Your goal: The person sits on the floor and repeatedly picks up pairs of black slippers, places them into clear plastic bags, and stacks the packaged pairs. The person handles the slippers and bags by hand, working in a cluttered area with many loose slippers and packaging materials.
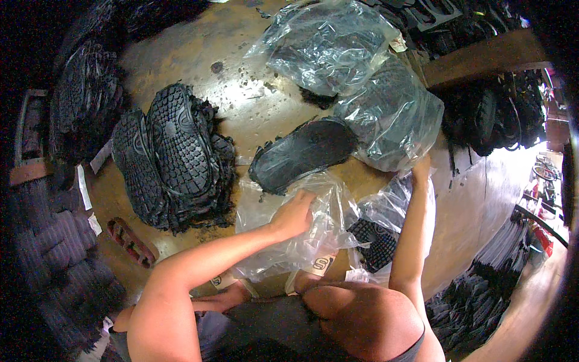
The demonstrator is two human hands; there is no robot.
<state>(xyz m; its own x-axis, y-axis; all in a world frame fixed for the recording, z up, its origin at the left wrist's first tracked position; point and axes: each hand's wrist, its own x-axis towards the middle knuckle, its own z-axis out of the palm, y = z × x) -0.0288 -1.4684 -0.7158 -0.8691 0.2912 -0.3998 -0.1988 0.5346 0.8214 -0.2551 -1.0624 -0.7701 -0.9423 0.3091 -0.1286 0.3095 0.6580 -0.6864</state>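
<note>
At six o'clock, just below the middle, a clear plastic bag (259, 235) is spread out and pinched by the curled left hand (295, 212); the right hand (421, 168) is placed at three o'clock, by the low edge of a filled bag (392, 120), but whether anything is gripped there cannot be told. The loose bag is likely light, soft, slippery and easily torn, so it is best held by a bunched edge. The black rubber shoe sole (307, 151) at twelve o'clock seems bendy and heavier, best held by its long sides.
</note>
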